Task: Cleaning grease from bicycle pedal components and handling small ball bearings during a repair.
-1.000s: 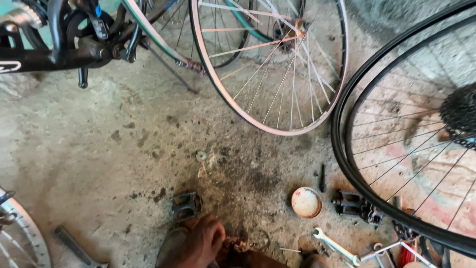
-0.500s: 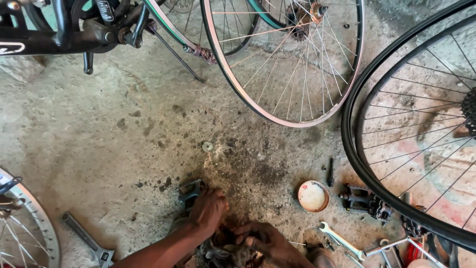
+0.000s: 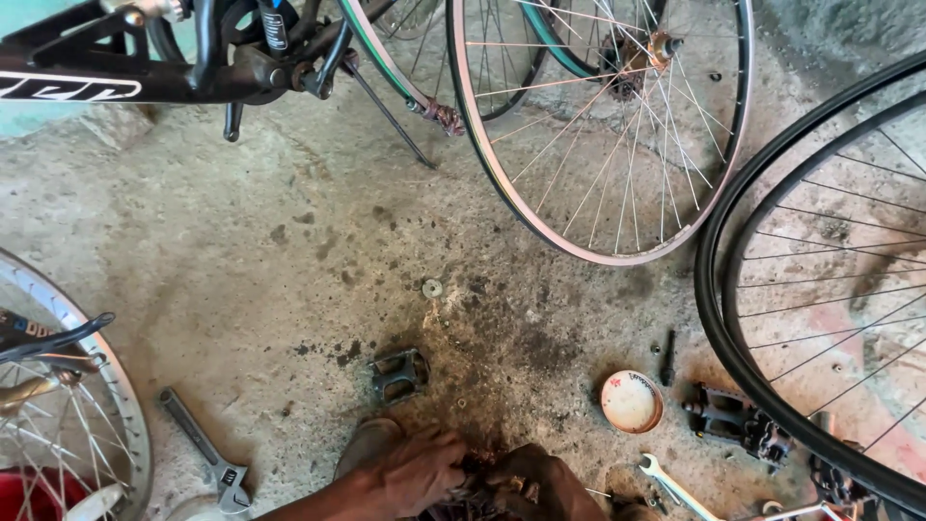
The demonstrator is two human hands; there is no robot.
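Left hand [image 3: 415,471] and right hand [image 3: 535,479] clench a greasy part [image 3: 477,494] (perhaps a sprocket) between them.

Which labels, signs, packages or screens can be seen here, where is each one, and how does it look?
Frame decal: top left, white lettering along a black bicycle tube.
Small sticker: top, on an upright black tube, narrow, white and blue.
Round lid: on the floor at lower right, white with red marks.
No screens or signs.

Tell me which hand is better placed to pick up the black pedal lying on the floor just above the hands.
Left, probably. The left hand sits directly below the black pedal, nearly touching it. The right hand lies farther right, and both hands rest on a dark greasy part.
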